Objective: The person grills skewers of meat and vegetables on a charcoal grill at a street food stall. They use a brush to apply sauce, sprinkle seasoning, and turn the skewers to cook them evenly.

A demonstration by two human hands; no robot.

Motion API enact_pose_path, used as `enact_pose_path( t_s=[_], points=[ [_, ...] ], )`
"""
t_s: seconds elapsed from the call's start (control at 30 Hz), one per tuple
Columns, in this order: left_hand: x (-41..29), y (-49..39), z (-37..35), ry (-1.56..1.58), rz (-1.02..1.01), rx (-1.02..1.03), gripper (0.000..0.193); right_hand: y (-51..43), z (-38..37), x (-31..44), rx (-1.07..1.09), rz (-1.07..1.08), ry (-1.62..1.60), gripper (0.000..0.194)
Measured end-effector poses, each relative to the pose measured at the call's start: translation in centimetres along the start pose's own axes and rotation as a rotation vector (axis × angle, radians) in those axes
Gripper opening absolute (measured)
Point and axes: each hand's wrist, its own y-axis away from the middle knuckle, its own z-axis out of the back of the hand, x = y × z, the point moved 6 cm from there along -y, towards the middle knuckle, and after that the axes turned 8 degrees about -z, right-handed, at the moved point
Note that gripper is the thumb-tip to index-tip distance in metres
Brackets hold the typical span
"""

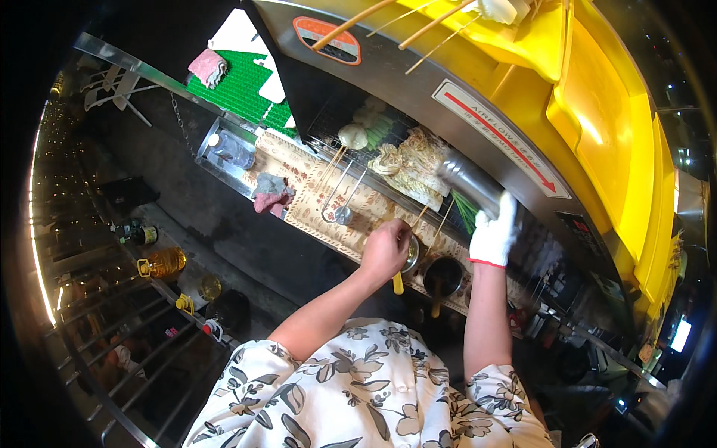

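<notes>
My bare left hand (386,252) pinches the end of a wooden skewer (419,216) at the grill's front edge. That skewer runs into pale, stringy food dusted with seasoning, perhaps enoki mushrooms (411,162), lying on the grill. In a white glove with a red cuff, my right hand (494,232) grips a metal shaker (470,180), blurred and tilted over the food. Green chives (464,211) lie just left of the glove. Farther left are round pale slices (353,136) and green vegetables (381,131). Beneath my left hand, a metal bowl (413,253) is partly hidden, with a yellow handle (397,283) beside it.
A steel hood (403,84) overhangs the grill, below yellow trays (599,123) with protruding skewers. On the paper-covered ledge (313,207) are a bent metal rod (330,201), a crumpled cloth (271,193) and a dark pot (443,276). A plastic bottle (229,150) lies in a metal tray.
</notes>
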Motion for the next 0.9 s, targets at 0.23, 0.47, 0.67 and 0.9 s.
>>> enact_pose_path(
  t_s=[0.23,0.47,0.67,0.9],
  points=[
    [-0.6,-0.5,0.4,0.023,0.106,0.045,0.014,0.6,2.6,2.2,-0.038,-0.019,-0.091,0.030],
    [0.1,-0.6,-0.5,-0.015,0.106,0.063,0.016,-2.7,3.7,2.1,-0.080,0.063,-0.019,0.028],
    [-0.6,-0.6,0.0,-0.051,0.106,0.095,0.019,-0.2,-3.4,0.7,-0.133,0.025,0.109,0.028],
    [-0.5,-0.6,0.0,-0.030,0.143,0.100,0.019,-0.2,-1.1,1.2,-0.082,0.089,0.031,0.029]
  ],
)
